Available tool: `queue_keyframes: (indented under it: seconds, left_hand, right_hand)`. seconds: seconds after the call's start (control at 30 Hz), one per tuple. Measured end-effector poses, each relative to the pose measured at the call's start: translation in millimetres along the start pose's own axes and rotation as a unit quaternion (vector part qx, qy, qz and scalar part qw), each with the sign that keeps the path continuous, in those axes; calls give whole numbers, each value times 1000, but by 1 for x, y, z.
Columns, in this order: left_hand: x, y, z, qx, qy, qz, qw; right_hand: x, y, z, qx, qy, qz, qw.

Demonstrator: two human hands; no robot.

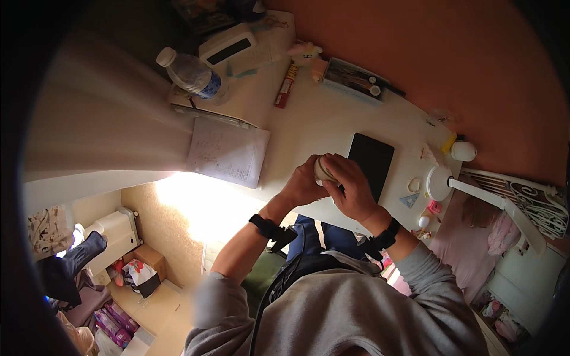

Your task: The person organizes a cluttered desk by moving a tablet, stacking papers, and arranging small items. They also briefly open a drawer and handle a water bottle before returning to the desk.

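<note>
Both hands come together over the front edge of a white desk (pixel 307 120). Between them is a small pale round object (pixel 321 172) with a darker band around it; its kind is hard to tell because fingers cover most of it. My left hand (pixel 303 183) wraps it from the left side. Over its top and right side curl the fingers of my right hand (pixel 354 189). Just beyond my right hand lies a flat black tablet-like device (pixel 373 153), its near end partly hidden by that hand.
Left of the hands, written paper sheets (pixel 229 151) overhang the desk edge. Farther back stand a clear plastic bottle (pixel 193 75) and a white device with a dark display (pixel 227 46). A red tube (pixel 285 91) and a basket (pixel 356 82) lie behind. A white lamp (pixel 438 182) stands right.
</note>
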State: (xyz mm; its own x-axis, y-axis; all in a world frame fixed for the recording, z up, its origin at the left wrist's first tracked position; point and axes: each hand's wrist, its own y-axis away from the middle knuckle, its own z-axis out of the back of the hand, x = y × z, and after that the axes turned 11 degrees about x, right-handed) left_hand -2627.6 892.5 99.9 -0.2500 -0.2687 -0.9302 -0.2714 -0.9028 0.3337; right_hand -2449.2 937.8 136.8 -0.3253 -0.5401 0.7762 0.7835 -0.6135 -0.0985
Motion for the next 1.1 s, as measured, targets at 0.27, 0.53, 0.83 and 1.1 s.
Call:
queue_keyframes:
  seconds: [0.27,0.53,0.83,1.1]
  left_hand:
    - [-1,10,37,-114,-9,-30,993]
    - [23,39,135,-312,47,-87,945]
    - [104,75,91,-168,-43,37,984]
    - [165,91,53,-15,-111,87,990]
  right_hand:
    - [12,-66,-11,40,-175,-151,972]
    - [-25,-136,3,-59,-106,-129,984]
    - [-140,-123,-32,-90,-6,-296,951]
    - [-211,-75,7,-237,15,-352,905]
